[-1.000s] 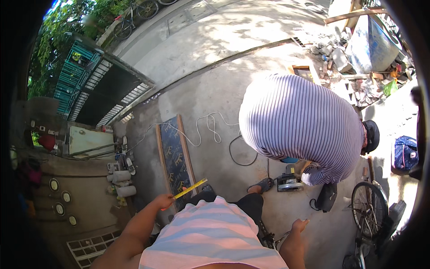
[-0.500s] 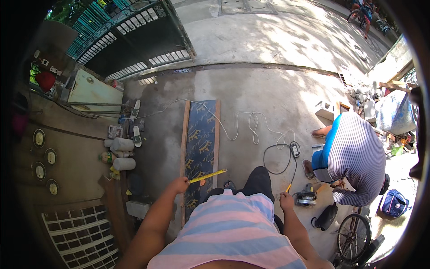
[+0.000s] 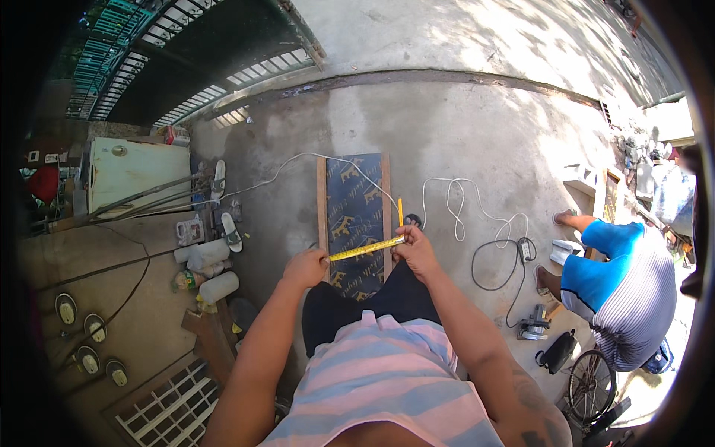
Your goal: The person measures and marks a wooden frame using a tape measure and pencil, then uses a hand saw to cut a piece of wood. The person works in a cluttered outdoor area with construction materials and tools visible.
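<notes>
A yellow tape measure blade (image 3: 365, 249) is stretched crosswise above a dark printed board (image 3: 356, 190). Wooden strips (image 3: 322, 201) run along both long sides of the board. At the blade's left end, my left hand (image 3: 307, 268) is closed round the tape measure, whose case is hidden in the fingers. My right hand (image 3: 417, 252) pinches the other end near the right-hand strip (image 3: 386, 194). A slim yellow stick, like a pencil (image 3: 400, 212), points up from that same right hand.
A white cord (image 3: 454, 201) crosses the concrete, with a dark cable (image 3: 477, 268) near a circular saw (image 3: 534, 324). To the right, another person (image 3: 625, 283) bends over beside a bicycle wheel (image 3: 592, 384). Slippers (image 3: 231, 232) and containers (image 3: 217, 287) lie left.
My right hand has swung in from beside the saw to the tape's free end, bringing the yellow stick along. The tape now spans the board more squarely, and the view has shifted.
</notes>
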Available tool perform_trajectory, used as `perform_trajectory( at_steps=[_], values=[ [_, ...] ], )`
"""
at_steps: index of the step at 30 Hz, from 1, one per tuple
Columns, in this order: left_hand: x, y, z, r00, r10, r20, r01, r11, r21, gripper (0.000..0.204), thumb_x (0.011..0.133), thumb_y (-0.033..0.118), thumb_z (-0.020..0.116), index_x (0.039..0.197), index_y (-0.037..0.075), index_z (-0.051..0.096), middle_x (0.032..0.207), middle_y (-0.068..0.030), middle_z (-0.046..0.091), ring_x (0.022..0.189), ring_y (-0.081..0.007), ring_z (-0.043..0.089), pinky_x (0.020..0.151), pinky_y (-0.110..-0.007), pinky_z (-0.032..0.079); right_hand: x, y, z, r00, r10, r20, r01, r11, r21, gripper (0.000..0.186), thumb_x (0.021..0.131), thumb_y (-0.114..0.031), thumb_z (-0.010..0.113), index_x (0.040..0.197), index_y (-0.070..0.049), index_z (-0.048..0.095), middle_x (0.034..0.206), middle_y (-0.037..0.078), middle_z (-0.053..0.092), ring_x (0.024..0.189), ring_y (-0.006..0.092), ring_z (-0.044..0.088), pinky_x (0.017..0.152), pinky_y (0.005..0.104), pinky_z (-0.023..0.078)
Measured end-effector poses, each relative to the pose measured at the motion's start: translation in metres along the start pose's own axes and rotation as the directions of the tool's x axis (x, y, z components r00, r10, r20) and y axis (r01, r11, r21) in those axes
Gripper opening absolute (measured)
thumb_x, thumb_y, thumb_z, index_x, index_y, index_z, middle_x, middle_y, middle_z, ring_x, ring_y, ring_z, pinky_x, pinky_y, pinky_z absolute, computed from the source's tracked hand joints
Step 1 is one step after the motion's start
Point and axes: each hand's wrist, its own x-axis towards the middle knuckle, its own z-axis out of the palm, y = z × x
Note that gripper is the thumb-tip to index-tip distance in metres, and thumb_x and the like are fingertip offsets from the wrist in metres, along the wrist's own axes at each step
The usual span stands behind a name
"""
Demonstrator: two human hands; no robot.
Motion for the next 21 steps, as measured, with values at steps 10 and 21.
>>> perform_trajectory(
  at_steps=[10, 21],
  values=[
    [0.229, -0.103, -0.060, 0.998, 0.044, 0.048, -0.045, 0.999, 0.003, 0.030, 0.104, 0.034, 0.060, 0.122, 0.015, 0.073, 0.123, -0.0165, 0.071, 0.119, -0.0370, 0.066, 0.103, -0.051, 0.053, 0.223, 0.007, 0.046, 0.965, 0.019, -0.260, -0.016, 1.000, 0.014, 0.042, 0.093, 0.005, 0.069, 0.131, 0.002, 0.052, 0.094, 0.006, 0.065, 0.075, 0.0127, 0.067, 0.061, 0.0247, 0.056],
    [0.615, -0.250, 0.021, 0.970, 0.225, -0.089, -0.219, 0.973, 0.074, 0.029, 0.104, 0.036, 0.062, 0.115, 0.014, 0.077, 0.114, -0.0169, 0.075, 0.111, -0.0385, 0.069, 0.096, -0.051, 0.055, 0.493, 0.140, -0.021, 0.764, -0.253, -0.594, 0.074, 0.948, -0.309, 0.058, 0.090, -0.006, 0.078, 0.140, 0.007, 0.051, 0.103, 0.009, 0.064, 0.085, 0.0162, 0.066, 0.078, 0.0299, 0.057]
  ],
)
